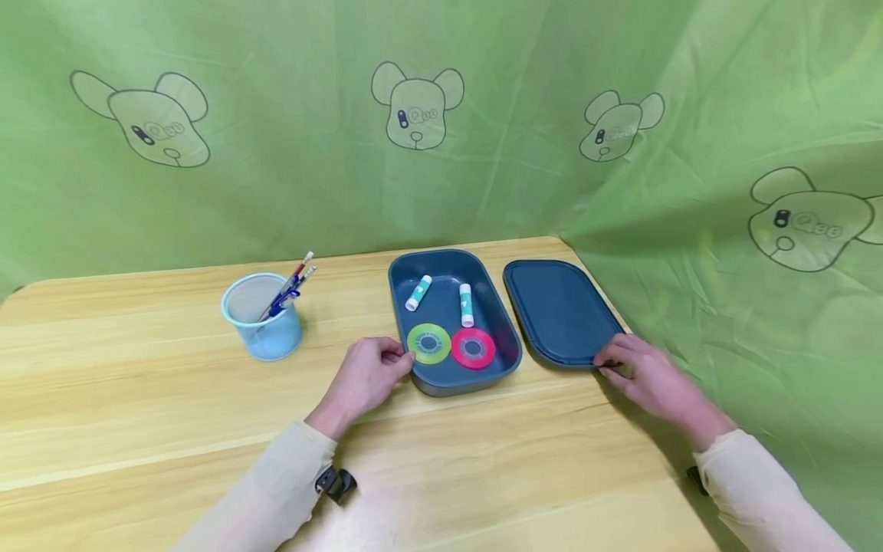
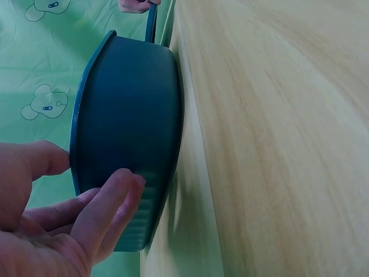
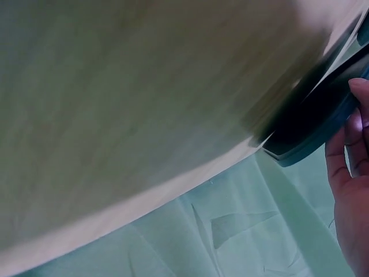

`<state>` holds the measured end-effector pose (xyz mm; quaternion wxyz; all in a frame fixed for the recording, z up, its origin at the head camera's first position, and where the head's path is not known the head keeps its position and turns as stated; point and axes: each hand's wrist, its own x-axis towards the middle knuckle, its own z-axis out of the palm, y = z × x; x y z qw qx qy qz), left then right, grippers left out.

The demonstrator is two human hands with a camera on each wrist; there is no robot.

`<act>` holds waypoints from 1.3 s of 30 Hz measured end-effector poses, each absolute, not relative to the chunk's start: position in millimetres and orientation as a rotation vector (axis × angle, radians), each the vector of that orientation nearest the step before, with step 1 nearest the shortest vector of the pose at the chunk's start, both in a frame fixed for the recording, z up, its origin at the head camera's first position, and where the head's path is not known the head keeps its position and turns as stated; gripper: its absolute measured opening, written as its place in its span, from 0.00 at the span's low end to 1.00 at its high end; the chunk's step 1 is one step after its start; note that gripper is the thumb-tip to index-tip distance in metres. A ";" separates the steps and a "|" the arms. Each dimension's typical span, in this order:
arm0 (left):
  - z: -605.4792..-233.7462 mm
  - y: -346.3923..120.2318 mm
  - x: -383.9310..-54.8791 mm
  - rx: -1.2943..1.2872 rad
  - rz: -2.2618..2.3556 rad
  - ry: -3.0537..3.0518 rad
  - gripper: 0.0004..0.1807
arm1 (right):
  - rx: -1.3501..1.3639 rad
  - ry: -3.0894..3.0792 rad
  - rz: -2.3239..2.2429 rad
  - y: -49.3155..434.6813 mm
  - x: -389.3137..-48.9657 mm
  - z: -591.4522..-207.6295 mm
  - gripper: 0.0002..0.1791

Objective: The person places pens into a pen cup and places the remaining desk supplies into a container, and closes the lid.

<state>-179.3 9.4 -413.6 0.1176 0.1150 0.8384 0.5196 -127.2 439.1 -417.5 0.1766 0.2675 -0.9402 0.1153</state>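
Observation:
A dark blue rectangular box [image 1: 465, 386] stands uncovered on the table. In it lie two glue sticks [image 1: 467, 305], white and teal, a green tape roll [image 1: 428, 343] and a pink tape roll [image 1: 473, 349]. My left hand [image 1: 368, 373] holds the box's near left corner, thumb at the rim and fingers against the outer wall [image 2: 130, 109]. To the right is the matching lid [image 1: 562, 310], inner side up in the head view. My right hand [image 1: 641, 374] pinches its near right corner; in the right wrist view the lid's edge [image 3: 302, 151] tilts up from the tabletop.
A light blue mesh pen cup [image 1: 270, 337] with several pens [image 1: 286, 295] stands left of the box. Green cloth [image 1: 290, 169] printed with bear heads hangs behind and along the right table edge. The wooden table [image 1: 138, 383] stretches left and forward.

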 end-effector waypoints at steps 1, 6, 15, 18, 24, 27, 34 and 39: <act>-413.9 9.5 -179.3 0.339 1.518 2.455 0.11 | 0.764 -2.658 0.319 438.9 -127.3 -417.4 0.19; -413.1 9.5 -178.9 0.340 1.518 2.454 0.11 | 0.780 -2.664 0.277 439.9 -127.6 -416.5 0.20; -411.5 9.8 -177.9 0.356 1.533 2.454 0.10 | 0.843 -2.619 0.261 444.6 -129.0 -415.7 0.20; -411.4 9.9 -177.9 0.353 1.537 2.451 0.10 | 0.885 -2.544 0.272 445.0 -131.8 -412.2 0.20; -412.6 9.6 -178.6 0.348 1.543 2.445 0.10 | 0.871 -2.400 0.305 443.5 -134.8 -402.4 0.07; -413.2 9.6 -178.4 0.347 1.555 2.435 0.10 | 0.796 -2.373 0.296 440.9 -133.5 -394.9 0.06; -413.6 10.2 -177.6 0.357 1.572 2.426 0.11 | 0.640 -2.320 0.288 434.6 -131.0 -377.8 0.32; -413.9 10.4 -177.4 0.348 1.591 2.406 0.11 | 0.572 -2.223 0.380 424.0 -129.7 -365.4 0.26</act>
